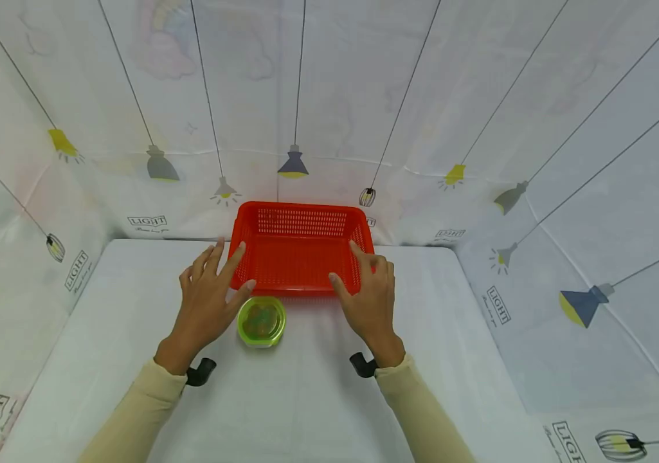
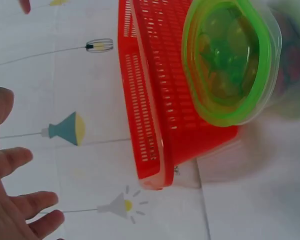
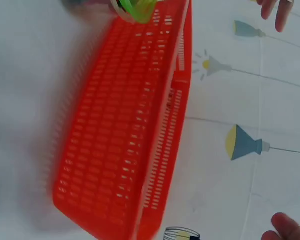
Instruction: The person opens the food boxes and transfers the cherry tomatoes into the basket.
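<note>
A red plastic basket [image 1: 303, 257] with slotted walls stands at the back of the white table. Just in front of it, left of centre, is a round clear container with a lime-green lid [image 1: 261, 321]; coloured contents show through the lid. My left hand [image 1: 206, 299] hovers by the basket's left front corner, fingers spread and holding nothing. On the other side, my right hand [image 1: 368, 296] is over the basket's right front corner with fingers slightly bent, also holding nothing. In the left wrist view the lidded container [image 2: 227, 62] stands close against the slotted basket wall [image 2: 172, 90].
The white table [image 1: 306, 399] meets a patterned cloth wall [image 1: 329, 96] right behind the basket. More printed cloth [image 1: 595, 360] rises along the right side and the left side. A black wrist mount [image 1: 200, 372] sticks out inward at each wrist.
</note>
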Demonstrator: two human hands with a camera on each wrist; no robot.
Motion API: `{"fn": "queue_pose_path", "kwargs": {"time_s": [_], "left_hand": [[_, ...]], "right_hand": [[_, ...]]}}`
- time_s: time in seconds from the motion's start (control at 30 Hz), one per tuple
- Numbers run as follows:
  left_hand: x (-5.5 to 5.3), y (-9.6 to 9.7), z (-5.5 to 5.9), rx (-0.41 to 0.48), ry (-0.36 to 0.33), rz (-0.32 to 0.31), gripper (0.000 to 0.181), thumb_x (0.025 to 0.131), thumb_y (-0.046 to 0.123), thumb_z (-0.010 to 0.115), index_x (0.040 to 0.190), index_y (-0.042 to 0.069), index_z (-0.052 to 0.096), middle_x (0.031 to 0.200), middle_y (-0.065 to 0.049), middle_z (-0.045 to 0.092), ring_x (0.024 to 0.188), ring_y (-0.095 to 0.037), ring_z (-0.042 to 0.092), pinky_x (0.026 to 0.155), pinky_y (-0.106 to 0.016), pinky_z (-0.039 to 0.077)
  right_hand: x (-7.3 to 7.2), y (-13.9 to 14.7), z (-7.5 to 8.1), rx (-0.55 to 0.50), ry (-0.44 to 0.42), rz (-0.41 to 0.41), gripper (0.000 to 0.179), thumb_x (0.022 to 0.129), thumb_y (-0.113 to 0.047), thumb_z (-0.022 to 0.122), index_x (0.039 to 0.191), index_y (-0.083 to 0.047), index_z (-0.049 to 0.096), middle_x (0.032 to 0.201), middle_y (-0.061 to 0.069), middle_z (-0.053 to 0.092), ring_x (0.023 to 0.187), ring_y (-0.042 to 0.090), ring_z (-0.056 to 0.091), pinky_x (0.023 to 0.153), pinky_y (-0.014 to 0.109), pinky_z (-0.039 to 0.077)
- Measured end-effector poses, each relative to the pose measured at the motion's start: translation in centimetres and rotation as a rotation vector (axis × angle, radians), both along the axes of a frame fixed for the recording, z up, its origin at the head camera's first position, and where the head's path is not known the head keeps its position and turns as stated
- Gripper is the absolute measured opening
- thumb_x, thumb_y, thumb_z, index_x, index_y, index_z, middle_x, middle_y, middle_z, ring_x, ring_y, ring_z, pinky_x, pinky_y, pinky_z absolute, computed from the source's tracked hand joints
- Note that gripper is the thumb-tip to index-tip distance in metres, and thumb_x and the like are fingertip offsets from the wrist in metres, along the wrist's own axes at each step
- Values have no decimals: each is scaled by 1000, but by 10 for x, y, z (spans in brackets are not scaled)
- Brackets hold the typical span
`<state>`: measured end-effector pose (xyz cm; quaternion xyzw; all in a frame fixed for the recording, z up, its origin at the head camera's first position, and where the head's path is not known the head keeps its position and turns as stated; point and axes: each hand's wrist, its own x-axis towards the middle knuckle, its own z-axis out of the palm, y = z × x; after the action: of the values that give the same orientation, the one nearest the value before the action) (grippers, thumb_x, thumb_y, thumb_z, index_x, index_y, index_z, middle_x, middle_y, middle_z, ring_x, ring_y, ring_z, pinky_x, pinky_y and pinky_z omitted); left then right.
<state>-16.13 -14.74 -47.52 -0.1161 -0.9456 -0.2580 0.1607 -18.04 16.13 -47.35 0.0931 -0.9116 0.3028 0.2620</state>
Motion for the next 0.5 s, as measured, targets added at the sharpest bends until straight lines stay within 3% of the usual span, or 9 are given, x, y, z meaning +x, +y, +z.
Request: {"fn": "queue_pose_path", "kwargs": {"time_s": [0.13,0.27,0.5], "left_hand": [[5,-1,-8,134,-13,-9,74,99,48,71,164,25,43,169,-21,36,150,-44,32,105,-67,29],[9,-2,-16,237,-53,-23,73,97,43,76,160,23,48,164,-21,42,147,-45,34,102,-66,30],[19,-6,-35,352,-131,-42,70,96,37,79,159,28,50,162,-14,46,147,-40,33,109,-70,30]], "right_hand": [[5,-8,-8,-43,39,12,69,94,-43,79,156,-24,55,115,16,64,103,27,54,79,40,47],[10,-16,-14,-51,39,40,67,95,-43,78,156,-27,55,110,11,66,102,24,55,80,38,48],[21,-29,-25,-93,-3,75,66,95,-40,79,156,-30,55,113,7,67,105,22,58,84,40,52]]}}
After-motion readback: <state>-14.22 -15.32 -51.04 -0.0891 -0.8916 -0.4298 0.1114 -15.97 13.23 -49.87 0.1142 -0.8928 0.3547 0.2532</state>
